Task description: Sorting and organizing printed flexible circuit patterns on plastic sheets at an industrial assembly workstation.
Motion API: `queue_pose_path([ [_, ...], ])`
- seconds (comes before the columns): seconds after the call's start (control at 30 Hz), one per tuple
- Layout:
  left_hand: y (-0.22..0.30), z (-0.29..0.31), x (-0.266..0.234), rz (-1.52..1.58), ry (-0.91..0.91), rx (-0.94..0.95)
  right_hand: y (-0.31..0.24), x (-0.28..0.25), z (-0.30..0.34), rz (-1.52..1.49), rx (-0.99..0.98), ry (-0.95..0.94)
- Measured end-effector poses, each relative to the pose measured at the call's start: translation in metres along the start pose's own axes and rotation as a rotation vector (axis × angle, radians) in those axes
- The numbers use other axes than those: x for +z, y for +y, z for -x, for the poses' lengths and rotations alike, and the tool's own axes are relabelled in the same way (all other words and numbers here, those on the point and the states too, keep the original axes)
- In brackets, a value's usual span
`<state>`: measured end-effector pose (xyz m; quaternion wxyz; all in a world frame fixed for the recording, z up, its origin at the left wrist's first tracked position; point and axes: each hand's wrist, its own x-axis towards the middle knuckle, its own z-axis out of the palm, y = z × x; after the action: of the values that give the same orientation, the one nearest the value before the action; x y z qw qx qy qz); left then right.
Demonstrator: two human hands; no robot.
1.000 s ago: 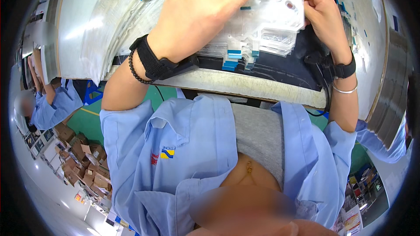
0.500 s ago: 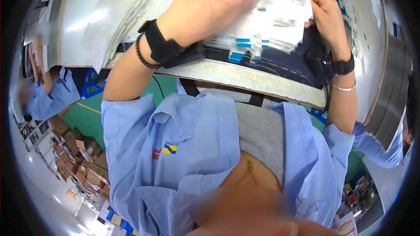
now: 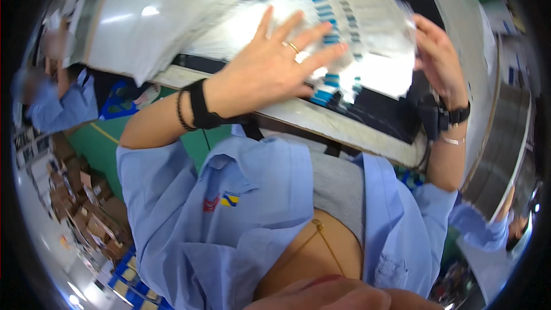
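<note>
Thin, shiny clear-and-white sheets (image 3: 390, 34) with blue tabs lie fanned in an arc on the bench. My left hand (image 3: 275, 63) is spread over their left part, its fingers stretched apart and slightly blurred. Whether its palm rests on the sheets, I cannot tell. At the fan's right edge, the curled fingers of my right hand (image 3: 441, 60) grip the margin of the sheets, their tips partly hidden. Both wrists wear black straps; a small dark device sits at the right one.
A black mat (image 3: 381, 119) lies beneath the sheets, along the bench's worn pale front edge (image 3: 321, 120). Another person in blue (image 3: 63, 103) is at far left, and a blue sleeve (image 3: 479, 227) shows at right. Cardboard boxes (image 3: 92, 206) are piled at lower left.
My left hand has drawn back toward the lower left and spread open, uncovering the tabbed sheets. The sheets now show as a wide fan. My right hand remains at their right edge, slightly lower.
</note>
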<state>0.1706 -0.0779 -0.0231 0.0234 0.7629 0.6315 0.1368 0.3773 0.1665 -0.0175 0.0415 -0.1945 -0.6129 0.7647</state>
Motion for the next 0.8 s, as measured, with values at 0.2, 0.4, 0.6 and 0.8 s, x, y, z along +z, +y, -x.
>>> queue_pose_path([
  [0.2,-0.005,-0.008,0.010,-0.039,-0.077,0.049,0.023,-0.004,0.014,-0.073,-0.028,0.081],
  [0.4,-0.003,-0.012,-0.004,0.003,-0.141,0.064,0.035,0.012,0.016,0.261,-0.192,0.194],
  [0.6,-0.011,-0.022,-0.007,0.077,-0.151,0.046,0.037,0.007,0.010,0.604,-0.214,0.290],
  [0.8,-0.004,-0.007,0.000,-0.047,-0.015,0.022,0.030,0.020,0.007,-0.056,-0.116,0.331],
])
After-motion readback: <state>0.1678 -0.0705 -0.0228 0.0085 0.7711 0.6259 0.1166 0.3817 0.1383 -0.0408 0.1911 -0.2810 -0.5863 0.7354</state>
